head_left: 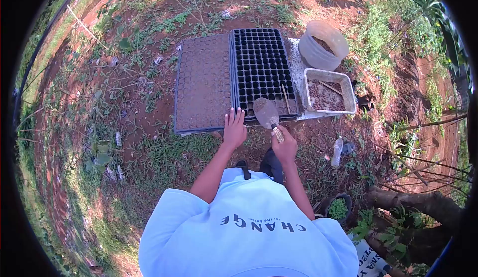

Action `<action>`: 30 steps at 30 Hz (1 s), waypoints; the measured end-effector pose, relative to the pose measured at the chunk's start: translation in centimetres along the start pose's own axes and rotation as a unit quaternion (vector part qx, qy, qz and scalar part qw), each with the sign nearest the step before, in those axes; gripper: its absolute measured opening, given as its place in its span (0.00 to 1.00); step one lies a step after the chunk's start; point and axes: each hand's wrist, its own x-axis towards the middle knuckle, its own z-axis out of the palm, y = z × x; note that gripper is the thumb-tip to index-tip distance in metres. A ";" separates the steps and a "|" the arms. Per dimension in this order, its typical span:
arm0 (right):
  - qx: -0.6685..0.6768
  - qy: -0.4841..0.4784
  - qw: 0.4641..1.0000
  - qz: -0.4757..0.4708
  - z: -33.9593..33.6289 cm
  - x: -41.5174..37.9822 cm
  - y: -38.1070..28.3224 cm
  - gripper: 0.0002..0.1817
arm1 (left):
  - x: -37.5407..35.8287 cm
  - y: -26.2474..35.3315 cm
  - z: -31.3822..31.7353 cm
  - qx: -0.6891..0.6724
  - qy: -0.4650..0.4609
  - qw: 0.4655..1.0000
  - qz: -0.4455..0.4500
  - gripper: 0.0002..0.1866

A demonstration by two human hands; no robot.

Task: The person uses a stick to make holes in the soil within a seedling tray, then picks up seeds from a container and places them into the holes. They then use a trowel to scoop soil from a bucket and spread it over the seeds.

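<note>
My right hand is closed around the handle of a trowel, whose blade lies over the near end of a black seedling tray with empty cells. Some soil shows on the blade. My left hand rests with fingers spread at the near edge, where the black tray meets a soil-filled tray on the left. A thin stick lies on the black tray, right of the trowel.
At the right stand a translucent round container with soil and a white rectangular basin holding brown pieces and a stick. A plastic bottle lies on the ground. Lower right are a potted plant and a thick branch.
</note>
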 end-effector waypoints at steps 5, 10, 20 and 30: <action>-0.011 0.011 1.000 -0.025 -0.6 -0.5 -0.3 0.17 | 0.7 0.6 -0.6 0.020 -0.027 0.999 -0.007 0.33; -0.031 0.013 0.998 -0.048 -0.7 -0.7 -1.0 0.17 | 1.0 0.7 -1.7 0.038 -0.028 0.999 -0.003 0.33; -0.085 -0.015 0.993 -0.075 -0.6 -0.6 -1.9 0.18 | 1.5 0.1 -1.3 0.083 -0.067 0.994 -0.001 0.32; -0.144 -0.038 0.984 -0.099 -0.8 -0.7 -2.0 0.18 | 1.9 0.0 -1.3 0.081 -0.081 0.993 -0.005 0.32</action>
